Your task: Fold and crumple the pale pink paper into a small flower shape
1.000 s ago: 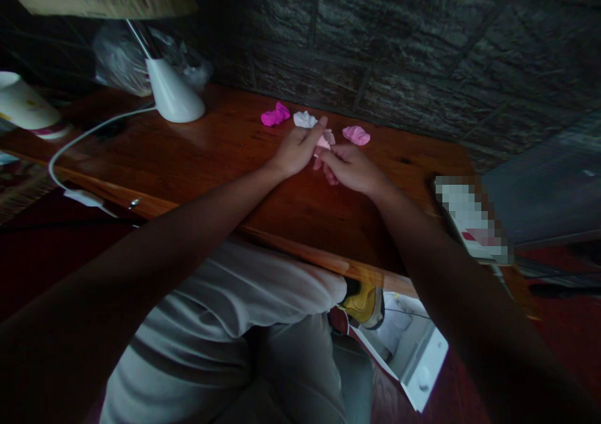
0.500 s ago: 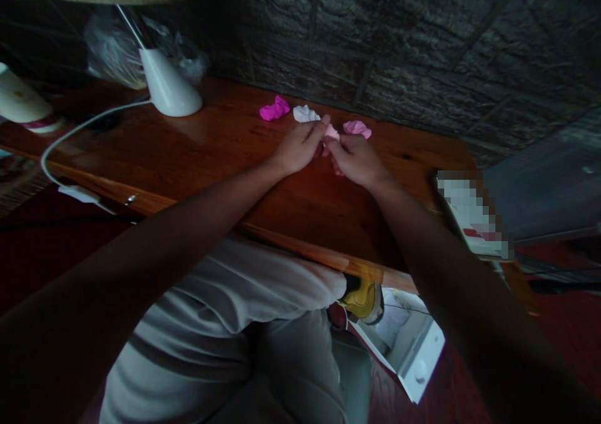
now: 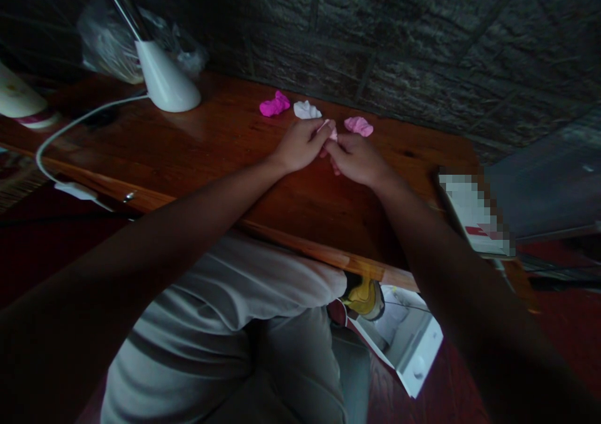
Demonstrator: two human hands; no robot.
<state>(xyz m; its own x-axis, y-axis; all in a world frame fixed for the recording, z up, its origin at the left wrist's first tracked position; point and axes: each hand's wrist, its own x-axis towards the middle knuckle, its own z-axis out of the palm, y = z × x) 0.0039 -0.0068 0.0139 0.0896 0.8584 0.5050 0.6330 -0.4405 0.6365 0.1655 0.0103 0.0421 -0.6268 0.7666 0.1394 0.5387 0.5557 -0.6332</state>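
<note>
My left hand [image 3: 303, 145] and my right hand [image 3: 353, 158] meet above the wooden table, fingers closed around one crumpled piece of pale pink paper [image 3: 332, 132]. Only a little of this piece shows between the fingers. Just beyond my left hand lies a crumpled piece of white paper [image 3: 307, 109]. To the left of that is a bright magenta crumpled piece [image 3: 275, 104]. Behind my right hand rests another crumpled pink piece [image 3: 359, 126]. The material looks like thin paper, though the dim light leaves this unsure.
A white lamp [image 3: 168, 82] with a cable stands at the left, a plastic bag [image 3: 110, 45] behind it and a paper cup [image 3: 23, 98] beside it. A blurred flat object [image 3: 476, 214] lies at the table's [image 3: 323, 217] right. Below is an open white box [image 3: 417, 349]. A stone wall borders the back.
The fingers have shifted slightly on the pale pink paper, with the left thumb now lying further over it. The view has moved a little; the other pieces stay in place.
</note>
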